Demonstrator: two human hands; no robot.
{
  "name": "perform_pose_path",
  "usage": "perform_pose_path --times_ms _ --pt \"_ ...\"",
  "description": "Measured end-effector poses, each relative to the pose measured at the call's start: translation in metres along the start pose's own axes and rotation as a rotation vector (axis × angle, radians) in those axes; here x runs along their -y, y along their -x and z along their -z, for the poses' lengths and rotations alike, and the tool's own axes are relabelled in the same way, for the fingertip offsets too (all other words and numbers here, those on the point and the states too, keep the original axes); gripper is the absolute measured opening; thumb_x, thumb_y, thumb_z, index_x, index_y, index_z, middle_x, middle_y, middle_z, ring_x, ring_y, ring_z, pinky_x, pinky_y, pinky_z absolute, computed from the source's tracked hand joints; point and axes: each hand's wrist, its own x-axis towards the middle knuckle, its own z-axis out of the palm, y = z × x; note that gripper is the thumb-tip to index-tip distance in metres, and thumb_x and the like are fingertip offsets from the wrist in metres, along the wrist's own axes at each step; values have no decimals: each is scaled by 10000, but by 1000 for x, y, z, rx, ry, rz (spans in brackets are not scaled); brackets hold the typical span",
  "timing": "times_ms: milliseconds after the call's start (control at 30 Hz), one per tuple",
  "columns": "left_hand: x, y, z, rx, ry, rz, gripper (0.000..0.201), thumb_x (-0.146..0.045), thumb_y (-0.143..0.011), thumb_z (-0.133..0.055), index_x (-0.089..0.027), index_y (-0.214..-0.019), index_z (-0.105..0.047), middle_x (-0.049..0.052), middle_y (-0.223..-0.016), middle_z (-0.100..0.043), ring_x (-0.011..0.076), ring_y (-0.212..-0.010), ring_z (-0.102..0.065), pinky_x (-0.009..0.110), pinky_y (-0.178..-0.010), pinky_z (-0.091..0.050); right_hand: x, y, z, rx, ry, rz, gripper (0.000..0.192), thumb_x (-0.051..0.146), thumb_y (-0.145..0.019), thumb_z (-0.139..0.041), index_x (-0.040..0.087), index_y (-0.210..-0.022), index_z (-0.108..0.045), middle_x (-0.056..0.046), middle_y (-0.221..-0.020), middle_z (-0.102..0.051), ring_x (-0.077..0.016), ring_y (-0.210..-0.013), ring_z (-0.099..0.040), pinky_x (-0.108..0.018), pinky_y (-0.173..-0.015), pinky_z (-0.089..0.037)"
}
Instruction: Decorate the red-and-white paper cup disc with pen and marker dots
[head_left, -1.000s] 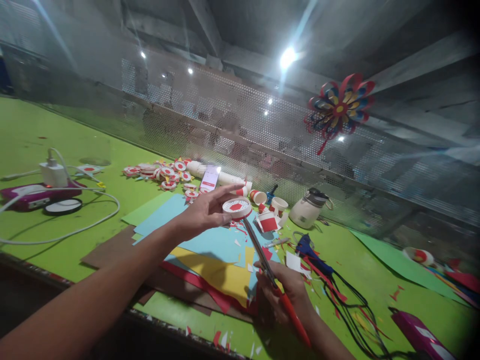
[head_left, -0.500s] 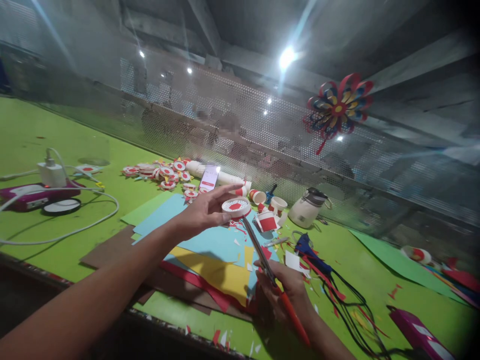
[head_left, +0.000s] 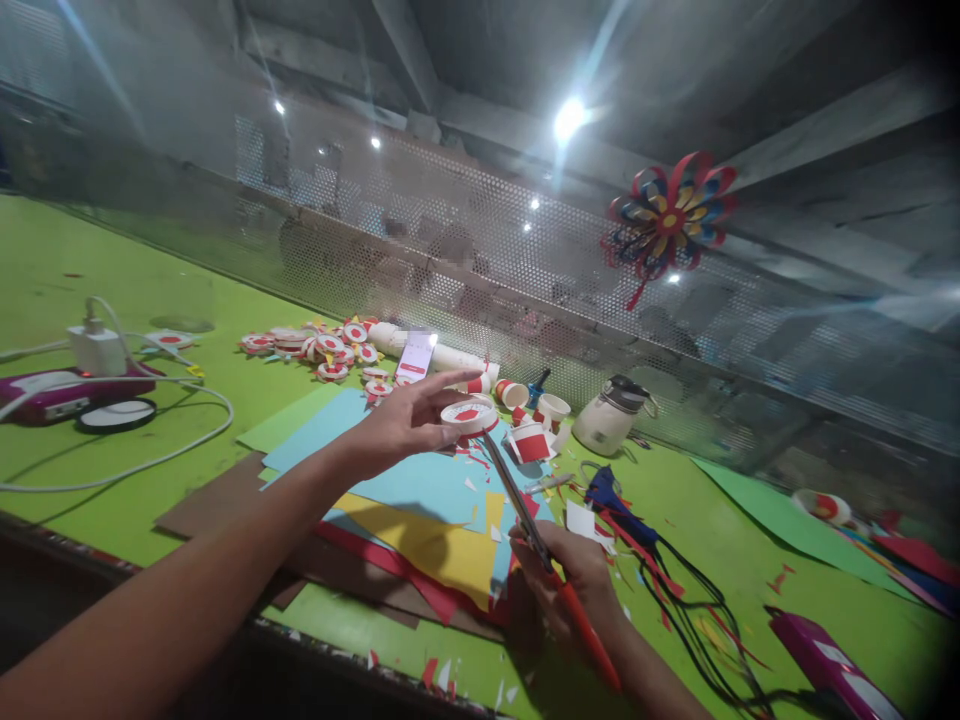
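Left hand (head_left: 409,420) raised above blue paper (head_left: 420,480), fingers pinching white disc (head_left: 466,415) with red centre. Right hand (head_left: 566,585) closed round red-handled scissors (head_left: 536,540); blade tips meet disc's near edge. Green table (head_left: 150,440) beneath; finished discs (head_left: 315,345) piled near mesh.

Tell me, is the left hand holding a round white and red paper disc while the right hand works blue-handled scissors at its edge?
Not quite: the head view shows the scissors in the right hand have red handles. The left hand does hold the round white and red paper disc.
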Motion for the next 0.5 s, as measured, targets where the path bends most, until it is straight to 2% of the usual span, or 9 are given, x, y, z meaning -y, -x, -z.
perform_pose_path --times_ms 100,167,233,333,400,500 --pt "-4 1 3 14 31 49 767 -336 -741 -878 -244 -1445 -588 177 -1341 -688 320 -1137 -709 380 -855 -630 -3 3 -1 44 -9 14 239 222 -972 -552 185 -769 -671 4 -637 -671 -125 -515 -600 -217 -521 -454" --pt "-6 0 6 37 47 59 702 -352 -736 -878 -230 -1388 -646 178 -1372 -672 314 -1107 -722 376 -842 -637 -5 6 -2 13 -29 7 237 250 -972 -546 191 -771 -657 19 -612 -631 -119 -498 -564 -220 -514 -438" --pt "-8 0 8 70 40 47 630 -335 -746 -872 -207 -1334 -690 179 -1367 -675 298 -1050 -743 368 -828 -641 -6 6 -1 -8 -34 2 236 269 -964 -545 197 -766 -653 30 -579 -591 -118 -474 -529 -222 -493 -421" --pt "-9 1 10 112 -1 51 552 -274 -765 -862 -195 -1293 -718 164 -1321 -707 280 -1006 -761 377 -837 -643 -6 4 1 35 -25 20 232 249 -950 -547 201 -756 -665 18 -592 -635 -126 -480 -565 -217 -490 -441" --pt "-10 1 10 104 -10 61 542 -234 -766 -864 -214 -1288 -720 149 -1357 -694 296 -1085 -741 429 -905 -634 -6 1 3 22 -30 27 256 253 -956 -556 205 -736 -679 10 -597 -666 -134 -485 -593 -216 -492 -462" --pt "-12 2 10 77 -8 23 605 -198 -713 -902 -248 -1288 -719 141 -1488 -603 355 -1307 -616 486 -980 -608 -11 1 3 -25 -33 -7 277 277 -968 -587 208 -730 -713 0 -611 -693 -154 -518 -631 -229 -512 -496"
